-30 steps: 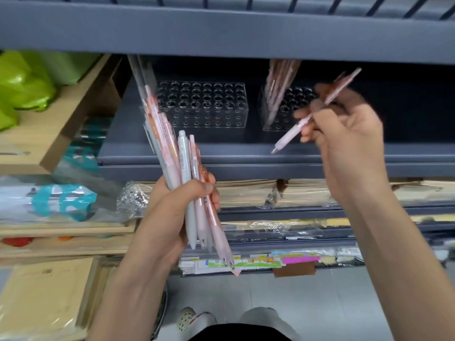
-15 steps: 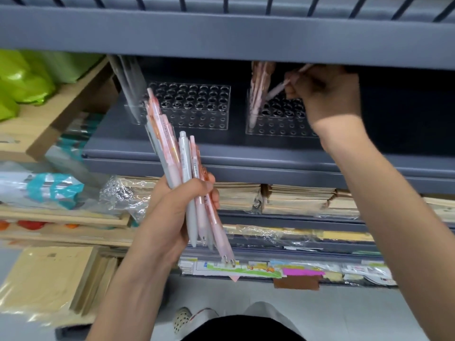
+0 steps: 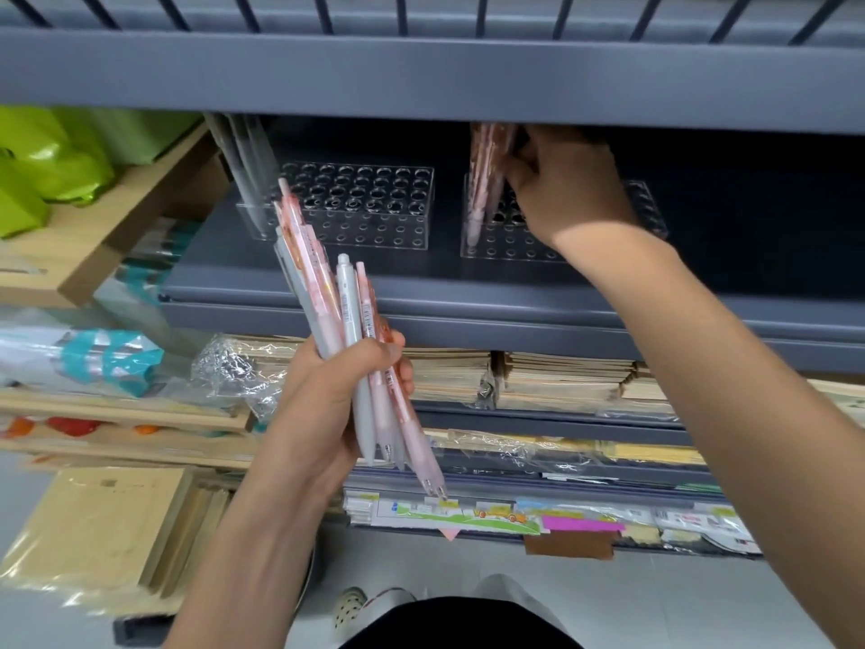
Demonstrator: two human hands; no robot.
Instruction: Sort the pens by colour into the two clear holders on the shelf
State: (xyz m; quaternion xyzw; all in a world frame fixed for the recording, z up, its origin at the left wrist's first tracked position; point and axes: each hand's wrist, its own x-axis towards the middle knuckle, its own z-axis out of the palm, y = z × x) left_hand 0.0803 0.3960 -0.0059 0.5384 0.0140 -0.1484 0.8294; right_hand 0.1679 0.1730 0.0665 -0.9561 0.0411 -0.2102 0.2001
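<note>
Pink pens (image 3: 487,180) are being slotted in, it seems?

So it is judged: the right hand (image 3: 561,189) is reached into the right holder (image 3: 505,248) on the far shelf (image 3: 421,292), fingers curled against them. Whether a pen is pinched cannot be told.

And next?

A clean release is called for, then another pen is to be drawn from the bundle (image 3: 337,311) gripped in the left hand (image 3: 327,405), near centre.

Looks like a stationery shop. Shows in the tiered grey metal shelving (image 3: 421,77) stocked with plastic-wrapped stacks of brown paper notebooks (image 3: 561,381), clear perforated plastic pen holders (image 3: 374,217), pale wooden display trays (image 3: 117,241) of glossy green packs (image 3: 56,156), and a strip of colourful printed paper sheets (image 3: 491,515) along a lower tier.
</note>
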